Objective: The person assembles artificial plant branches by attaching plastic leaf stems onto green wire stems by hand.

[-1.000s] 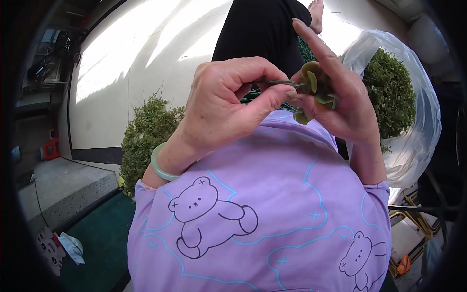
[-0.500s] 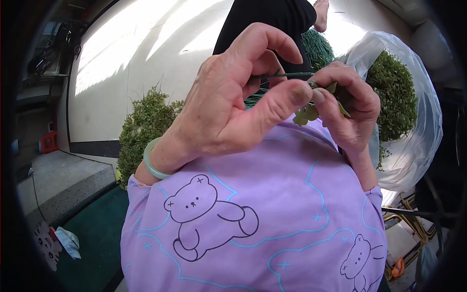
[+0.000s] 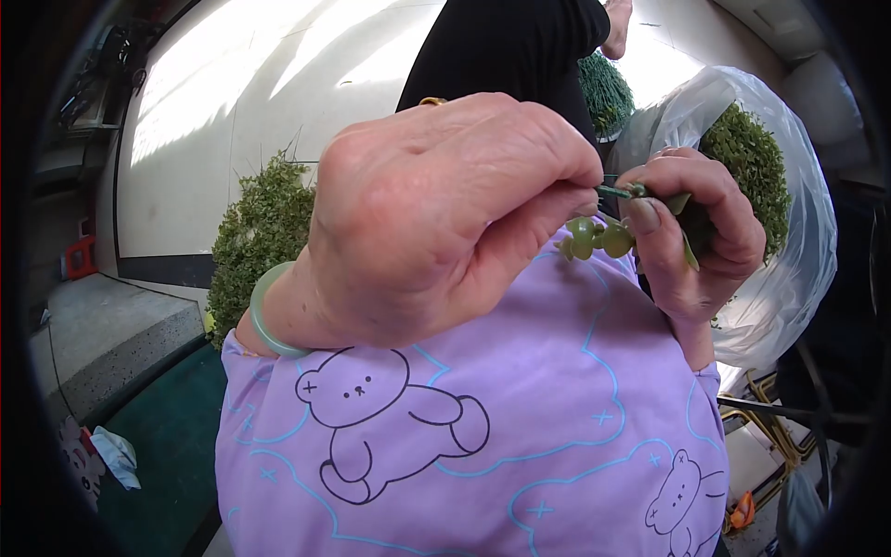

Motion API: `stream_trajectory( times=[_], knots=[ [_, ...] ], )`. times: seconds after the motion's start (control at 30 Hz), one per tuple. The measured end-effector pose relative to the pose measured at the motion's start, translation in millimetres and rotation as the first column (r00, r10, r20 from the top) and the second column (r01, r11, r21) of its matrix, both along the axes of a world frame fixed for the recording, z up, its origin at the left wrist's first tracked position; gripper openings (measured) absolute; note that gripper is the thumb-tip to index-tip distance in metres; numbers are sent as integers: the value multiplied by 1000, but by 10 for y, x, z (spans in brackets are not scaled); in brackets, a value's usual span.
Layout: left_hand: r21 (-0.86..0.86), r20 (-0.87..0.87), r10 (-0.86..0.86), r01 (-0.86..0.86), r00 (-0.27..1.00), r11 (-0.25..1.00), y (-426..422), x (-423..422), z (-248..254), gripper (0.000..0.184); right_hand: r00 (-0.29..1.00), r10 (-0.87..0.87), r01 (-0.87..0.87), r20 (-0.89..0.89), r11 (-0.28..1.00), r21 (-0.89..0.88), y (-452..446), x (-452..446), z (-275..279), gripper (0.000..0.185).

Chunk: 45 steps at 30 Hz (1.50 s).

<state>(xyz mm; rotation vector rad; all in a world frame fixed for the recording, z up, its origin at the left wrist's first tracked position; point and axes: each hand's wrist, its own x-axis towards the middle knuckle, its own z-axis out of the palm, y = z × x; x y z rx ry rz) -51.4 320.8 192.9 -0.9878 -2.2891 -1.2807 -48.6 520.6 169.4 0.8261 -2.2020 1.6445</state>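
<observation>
My left hand, with a pale green bangle at its wrist, is closed in a pinch on a thin dark green stem. Across from it, the thumb and fingers of my right hand grip a small leafy sprig. The stem meets the sprig at the right fingertips; how they join is too small to make out. Rounded green leaves hang below the pinch, and others are partly hidden in my right palm. Both hands are raised in front of my purple shirt.
On the left lies a heap of leafy green sprigs. A clear plastic bag on the right holds more greenery. Beyond my black-clad leg stands a bundle of green stems.
My left fingers have gone from spread to pinched on the stem, and that hand has turned its back to the camera. My right hand has moved slightly right and down, keeping the sprig.
</observation>
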Motion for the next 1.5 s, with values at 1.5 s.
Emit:
stream_trajectory(
  times=[1.5],
  knots=[
    [-106,-45,-26,21,999,994,-34,-66,-177,10,982,67,-30,-175,977,209,8,-147,-82,20]
  ],
)
